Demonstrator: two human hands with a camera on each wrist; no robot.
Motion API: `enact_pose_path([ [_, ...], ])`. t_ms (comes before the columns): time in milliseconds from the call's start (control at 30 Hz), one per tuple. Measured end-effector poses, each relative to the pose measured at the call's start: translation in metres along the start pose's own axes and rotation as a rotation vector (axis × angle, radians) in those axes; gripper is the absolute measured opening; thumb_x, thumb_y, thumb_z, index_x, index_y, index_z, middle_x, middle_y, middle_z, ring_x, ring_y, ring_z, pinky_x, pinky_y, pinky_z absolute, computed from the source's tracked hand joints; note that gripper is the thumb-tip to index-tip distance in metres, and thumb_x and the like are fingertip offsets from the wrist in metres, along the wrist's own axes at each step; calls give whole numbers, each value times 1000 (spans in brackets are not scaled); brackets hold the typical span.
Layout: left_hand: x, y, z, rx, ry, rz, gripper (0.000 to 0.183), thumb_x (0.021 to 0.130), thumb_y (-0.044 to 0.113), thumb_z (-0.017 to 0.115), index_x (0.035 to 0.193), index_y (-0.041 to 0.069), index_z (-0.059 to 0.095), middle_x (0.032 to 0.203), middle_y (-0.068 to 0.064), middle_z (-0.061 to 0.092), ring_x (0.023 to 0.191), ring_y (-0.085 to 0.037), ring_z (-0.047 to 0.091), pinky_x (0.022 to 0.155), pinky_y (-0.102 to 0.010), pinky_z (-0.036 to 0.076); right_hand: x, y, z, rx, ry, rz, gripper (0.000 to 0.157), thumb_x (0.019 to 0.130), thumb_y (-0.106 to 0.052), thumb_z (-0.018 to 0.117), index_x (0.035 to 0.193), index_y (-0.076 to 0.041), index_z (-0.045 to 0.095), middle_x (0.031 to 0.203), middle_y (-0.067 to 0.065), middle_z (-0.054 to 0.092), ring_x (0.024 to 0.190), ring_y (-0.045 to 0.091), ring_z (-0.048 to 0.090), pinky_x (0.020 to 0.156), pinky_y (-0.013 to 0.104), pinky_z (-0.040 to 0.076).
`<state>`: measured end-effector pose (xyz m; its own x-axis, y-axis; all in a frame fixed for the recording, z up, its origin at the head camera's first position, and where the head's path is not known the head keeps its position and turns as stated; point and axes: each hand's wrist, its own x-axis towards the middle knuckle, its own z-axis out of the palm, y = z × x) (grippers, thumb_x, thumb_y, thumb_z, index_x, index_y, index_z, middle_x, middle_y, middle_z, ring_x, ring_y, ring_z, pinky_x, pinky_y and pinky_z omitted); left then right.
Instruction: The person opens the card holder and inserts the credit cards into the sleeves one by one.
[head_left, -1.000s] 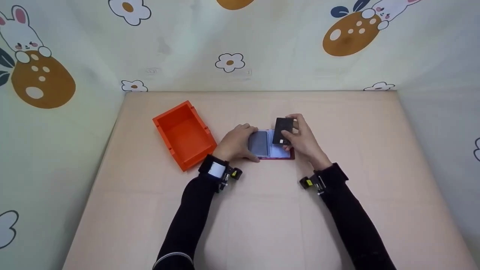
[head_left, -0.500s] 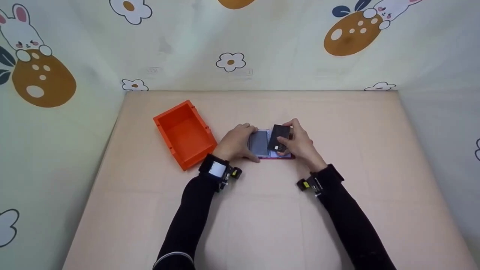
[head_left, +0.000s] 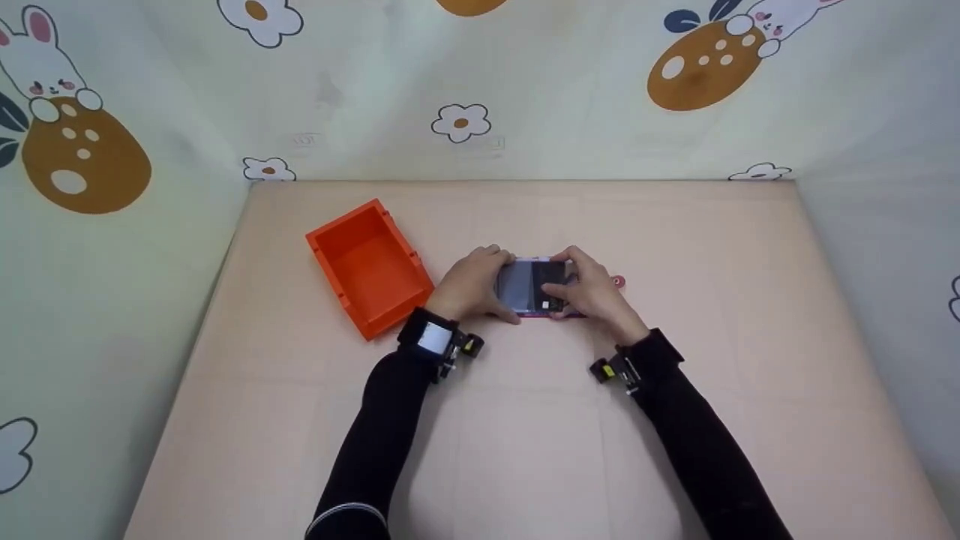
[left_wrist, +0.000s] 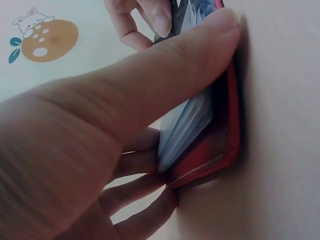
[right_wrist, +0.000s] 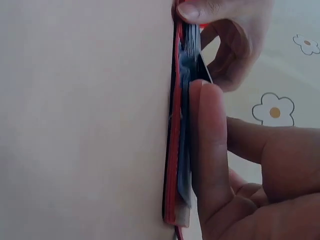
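A red card holder [head_left: 516,286] lies opened flat on the table, its clear plastic sleeves facing up. My left hand [head_left: 471,285] grips its left part, thumb on the near edge and fingers along the far edge. In the left wrist view the red cover [left_wrist: 200,162] and stacked sleeves [left_wrist: 187,125] show beneath that thumb. My right hand [head_left: 598,294] pinches a black card [head_left: 547,271] with a small white square, thumb on top. The card is upright in the head view, over the middle of the holder. From the right wrist, its dark edge [right_wrist: 204,69] slants up off the sleeves.
An orange box [head_left: 328,279] stands turned at an angle, just left of my left hand. A small round red tab [head_left: 619,282] sticks out beyond my right hand. Patterned cloth walls [head_left: 375,90] border the table [head_left: 517,450] behind and at the sides.
My right hand has brought the black card left and slightly nearer, straightening it over the holder's middle. The red tab has come into view. My left hand stays in place.
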<state>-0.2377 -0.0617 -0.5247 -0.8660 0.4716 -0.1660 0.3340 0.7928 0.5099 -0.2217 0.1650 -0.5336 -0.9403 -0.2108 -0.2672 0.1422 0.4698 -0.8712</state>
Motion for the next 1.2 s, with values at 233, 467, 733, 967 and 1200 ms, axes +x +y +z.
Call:
enact_pose_path([
  [233, 0, 1, 0, 10, -3, -16, 98, 65, 45, 98, 147, 12, 55, 132, -6, 60, 113, -23, 55, 103, -39, 51, -3, -3, 7, -28, 64, 5, 52, 93, -10, 77, 132, -2, 43, 109, 24, 67, 73, 26, 73, 57, 33, 62],
  [467, -2, 1, 1, 25, 4, -14, 96, 66, 46, 98, 145, 11, 55, 131, -7, 60, 112, -23, 56, 104, -39, 51, -4, -2, 10, -101, 105, -77, 51, 91, -12, 79, 132, 1, 52, 106, 23, 69, 75, 22, 70, 56, 27, 59],
  [733, -2, 1, 2, 56, 16, 8, 94, 68, 47, 97, 144, 11, 56, 130, -7, 61, 112, -23, 55, 103, -40, 51, -5, -5, 13, -147, 96, -38, 60, 90, -16, 80, 142, 0, 55, 89, 12, 67, 68, 14, 63, 57, 22, 54],
  [967, -2, 0, 3, 61, 34, 19, 92, 67, 49, 97, 142, 12, 58, 130, -7, 62, 111, -23, 56, 103, -40, 51, -9, -12, 18, -258, 103, -69, 57, 96, -23, 74, 145, 2, 57, 84, 9, 71, 63, 10, 60, 56, 21, 46],
  [1200, -1, 0, 2, 40, 34, 3, 91, 68, 47, 97, 143, 13, 58, 132, -8, 61, 112, -23, 57, 105, -40, 51, -13, -19, 24, -231, 100, -108, 43, 103, -25, 64, 134, 5, 65, 76, 11, 75, 59, 20, 73, 50, 22, 52],
])
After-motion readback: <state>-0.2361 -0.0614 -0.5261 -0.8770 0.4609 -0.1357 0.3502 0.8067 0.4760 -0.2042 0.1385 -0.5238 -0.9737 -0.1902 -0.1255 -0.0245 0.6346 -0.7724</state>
